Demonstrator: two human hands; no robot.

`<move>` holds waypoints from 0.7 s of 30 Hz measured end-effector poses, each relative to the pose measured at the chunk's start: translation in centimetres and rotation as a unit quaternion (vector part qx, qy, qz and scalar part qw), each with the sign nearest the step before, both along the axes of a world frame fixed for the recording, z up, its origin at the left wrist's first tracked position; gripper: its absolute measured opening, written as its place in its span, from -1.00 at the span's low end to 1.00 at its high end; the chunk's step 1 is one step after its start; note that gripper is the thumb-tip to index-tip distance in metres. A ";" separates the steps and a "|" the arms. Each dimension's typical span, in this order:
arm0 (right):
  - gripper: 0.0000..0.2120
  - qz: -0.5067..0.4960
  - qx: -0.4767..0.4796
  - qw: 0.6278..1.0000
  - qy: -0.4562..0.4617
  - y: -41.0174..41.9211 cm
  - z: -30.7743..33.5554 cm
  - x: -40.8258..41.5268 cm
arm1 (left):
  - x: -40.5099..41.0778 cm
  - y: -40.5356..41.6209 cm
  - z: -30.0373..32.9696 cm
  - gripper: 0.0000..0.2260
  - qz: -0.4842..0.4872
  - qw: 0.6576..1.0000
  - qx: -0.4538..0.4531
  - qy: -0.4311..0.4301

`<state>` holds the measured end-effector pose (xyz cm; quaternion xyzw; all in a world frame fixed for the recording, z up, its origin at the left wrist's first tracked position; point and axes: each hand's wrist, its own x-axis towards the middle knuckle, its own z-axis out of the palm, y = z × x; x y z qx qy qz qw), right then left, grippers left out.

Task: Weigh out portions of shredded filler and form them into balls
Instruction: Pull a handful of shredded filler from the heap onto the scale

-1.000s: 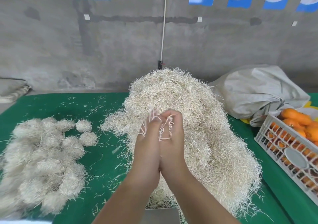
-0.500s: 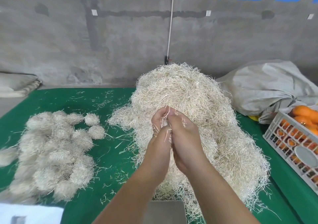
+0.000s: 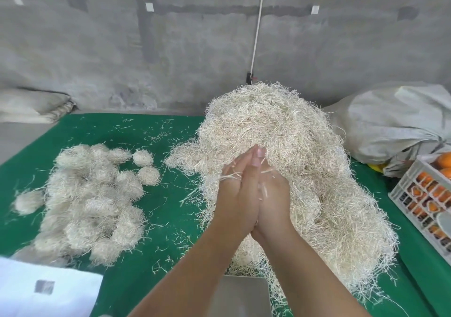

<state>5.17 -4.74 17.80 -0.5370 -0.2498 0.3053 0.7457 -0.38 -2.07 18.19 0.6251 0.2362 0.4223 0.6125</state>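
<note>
A big heap of pale shredded filler point(image 3: 288, 133) lies on the green table cover point(image 3: 170, 209). In front of it my left hand point(image 3: 235, 194) and my right hand point(image 3: 274, 194) are pressed palm to palm with fingers straight. A small portion of filler point(image 3: 262, 190) is squeezed between them, and a few strands stick out over the fingers. Formed filler balls point(image 3: 90, 199) are piled at the left. The steel pan of a scale point(image 3: 244, 294) shows below my forearms, mostly hidden.
A grey sack point(image 3: 390, 121) lies at the back right. A white plastic crate of oranges point(image 3: 424, 194) stands at the right edge. A white sheet or box point(image 3: 44, 290) sits at the near left. Loose strands litter the cover; a concrete wall stands behind.
Half a second ago my fingers were curled around the portion; now both hands lie flat against each other, pressing it between the palms.
</note>
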 end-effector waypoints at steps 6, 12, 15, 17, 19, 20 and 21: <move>-0.73 0.036 0.063 0.981 0.182 0.5 -2.0 0.7 | -0.4 0.9 -2.3 -0.55 -0.075 0.982 0.132 0.112; -0.47 0.068 -0.021 0.969 0.238 0.3 -3.1 2.7 | -0.5 1.4 -4.6 -0.70 0.039 0.964 0.196 0.175; -0.39 0.166 -0.092 0.974 0.124 0.5 -4.4 1.7 | -1.1 3.1 -5.7 -0.56 0.027 0.965 0.154 0.212; -0.55 0.197 -0.127 0.972 0.036 0.8 -5.6 1.5 | -2.1 5.0 -7.1 -0.86 0.060 0.919 0.256 0.295; -0.57 0.199 -0.166 0.966 0.001 1.0 -6.5 1.2 | -3.7 7.4 -9.1 -0.85 0.076 0.857 0.325 0.392; -0.49 0.204 -0.183 0.961 -0.014 0.9 -6.9 1.2 | -4.8 8.7 -10.1 -0.75 0.072 0.842 0.324 0.426; -0.40 0.214 -0.200 0.956 -0.024 0.8 -7.4 1.1 | -6.0 10.0 -11.2 -0.64 0.073 0.830 0.315 0.454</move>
